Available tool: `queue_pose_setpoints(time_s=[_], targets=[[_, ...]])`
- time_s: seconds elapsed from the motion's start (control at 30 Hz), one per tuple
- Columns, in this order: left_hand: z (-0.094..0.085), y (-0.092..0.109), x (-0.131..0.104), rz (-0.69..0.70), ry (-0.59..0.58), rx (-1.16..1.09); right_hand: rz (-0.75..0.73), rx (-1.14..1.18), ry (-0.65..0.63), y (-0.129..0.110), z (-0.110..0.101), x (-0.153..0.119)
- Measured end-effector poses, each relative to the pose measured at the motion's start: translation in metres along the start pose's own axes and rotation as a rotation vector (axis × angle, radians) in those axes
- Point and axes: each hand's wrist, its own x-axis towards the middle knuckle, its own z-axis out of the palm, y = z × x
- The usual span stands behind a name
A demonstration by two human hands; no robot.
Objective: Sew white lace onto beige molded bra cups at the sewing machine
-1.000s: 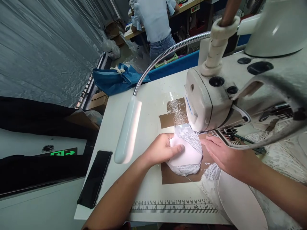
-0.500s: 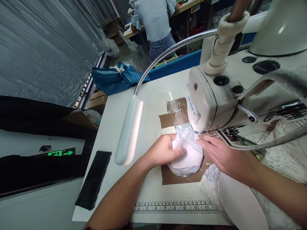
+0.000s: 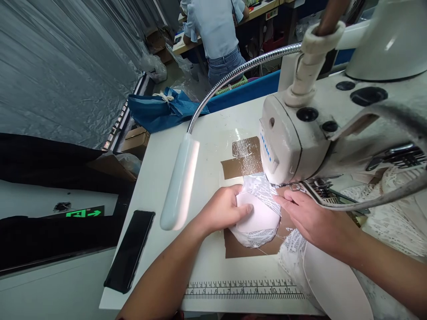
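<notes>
A white bra cup (image 3: pixel 259 214) with lace along its edges lies under the head of a sewing machine (image 3: pixel 283 138). My left hand (image 3: pixel 230 208) holds its left side, thumb on top and the other fingers mostly hidden beneath. At the cup's right edge, my right hand (image 3: pixel 305 213) has its fingers closed on the lace, close to the presser foot. The needle itself is hidden by the machine head. A second pale cup (image 3: pixel 333 280) with lace lies below my right forearm, at the table's front edge.
A lamp (image 3: pixel 180 182) on a bendy metal neck hangs over the white table (image 3: pixel 203 164). A black phone (image 3: pixel 130 251) lies at the left edge, a printed ruler (image 3: pixel 245 290) along the front. White lace (image 3: pixel 393 209) is heaped at right. Another person (image 3: pixel 215 35) sits beyond.
My left hand and the cup have shifted slightly left, showing more of the cup's smooth face. A white lever on the machine's side, visible before, no longer shows.
</notes>
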Motion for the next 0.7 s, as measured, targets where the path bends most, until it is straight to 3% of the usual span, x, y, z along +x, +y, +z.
queue_pose_setpoints(time_s=[0.3,0.37,0.47,0.5,0.6,0.7], targets=[[-0.011,0.012,-0.010,-0.028,0.129,0.426,-0.077,0.214,-0.050,0.003,0.003,-0.012],[-0.013,0.017,-0.015,0.024,0.241,0.567,-0.091,0.247,-0.072,0.002,0.003,-0.013],[-0.008,0.021,-0.017,0.248,0.405,0.663,-0.110,0.248,-0.080,0.002,0.001,-0.011],[-0.003,0.020,-0.015,0.343,0.407,0.674,-0.118,0.238,-0.077,0.002,0.000,-0.010],[0.016,0.012,-0.002,0.584,0.259,0.739,-0.133,0.208,-0.055,0.003,-0.003,-0.006],[0.033,-0.002,0.011,0.665,0.187,0.845,-0.145,0.225,-0.044,0.005,-0.004,-0.005]])
